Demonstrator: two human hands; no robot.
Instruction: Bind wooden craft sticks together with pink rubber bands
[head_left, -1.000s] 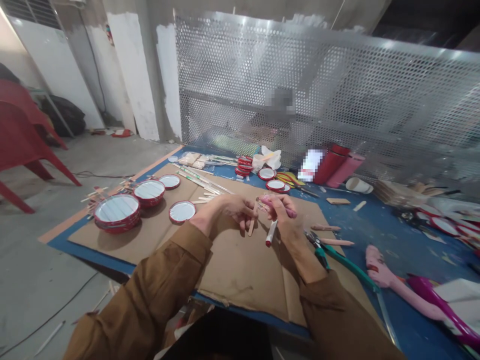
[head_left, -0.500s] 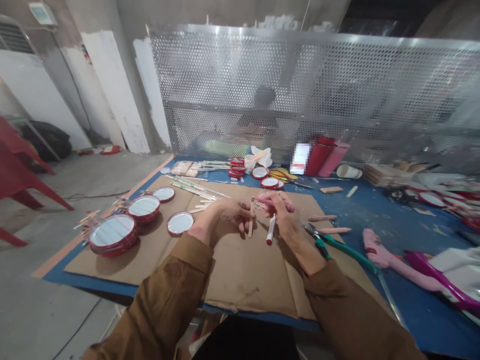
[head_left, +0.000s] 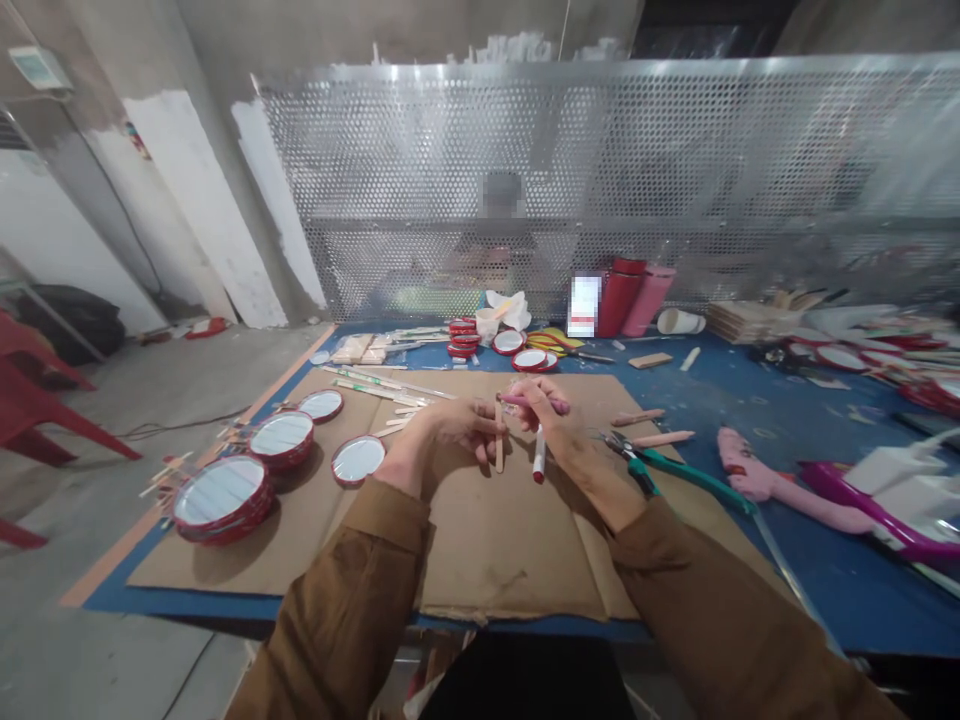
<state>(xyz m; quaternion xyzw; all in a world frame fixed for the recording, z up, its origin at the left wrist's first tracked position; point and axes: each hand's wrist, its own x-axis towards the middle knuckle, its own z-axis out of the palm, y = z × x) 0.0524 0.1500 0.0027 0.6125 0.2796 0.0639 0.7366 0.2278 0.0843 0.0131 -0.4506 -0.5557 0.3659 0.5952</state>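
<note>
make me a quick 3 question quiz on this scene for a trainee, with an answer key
1. What does the left hand hold?

2. True or false: the green-handled pliers are in the right hand.

3. Fill in the blank: under the hands, a brown sheet of ____ covers part of the blue table.

Key:
1. A flat wooden stick.
2. False; it holds a slim pink tool, and the green-handled pliers lie to its right.
3. Cardboard.
</note>
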